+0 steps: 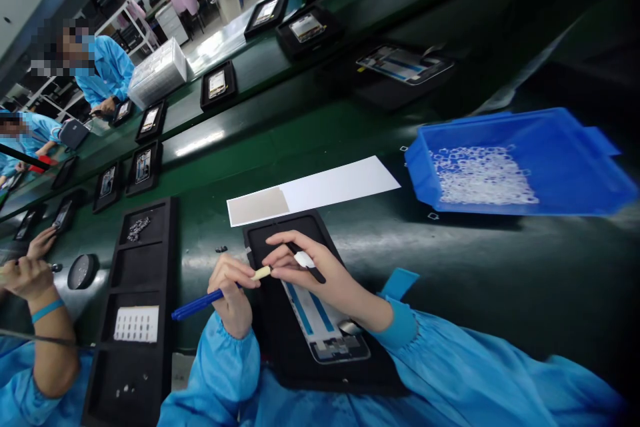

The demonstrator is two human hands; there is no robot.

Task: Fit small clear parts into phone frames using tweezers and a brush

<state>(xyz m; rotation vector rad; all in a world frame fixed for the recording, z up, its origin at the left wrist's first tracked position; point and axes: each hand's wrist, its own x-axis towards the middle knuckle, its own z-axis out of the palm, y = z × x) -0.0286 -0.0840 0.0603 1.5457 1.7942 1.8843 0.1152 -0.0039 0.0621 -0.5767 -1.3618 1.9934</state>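
Note:
My left hand (233, 290) is closed round a blue pen-shaped tool (197, 305) with a pale yellow tip. Its tip points right, toward the fingertips of my right hand (320, 273). Those fingers are bent around a slim black tool with a white band (303, 259), and the thumb and forefinger meet at the yellow tip. Whether something tiny sits between them I cannot make out. Beneath both hands, an opened phone housing (320, 320) with blue strips lies in a black tray (290, 363). My right wrist and hand cover part of it.
Beyond the tray lies a white strip of paper (340, 185). A blue bin (565, 167) of small white frames stands right. To the left are a compartmented black tray (167, 267), a round dish (83, 271) and a co-worker's arm (53, 327). Trays with phones line the far bench.

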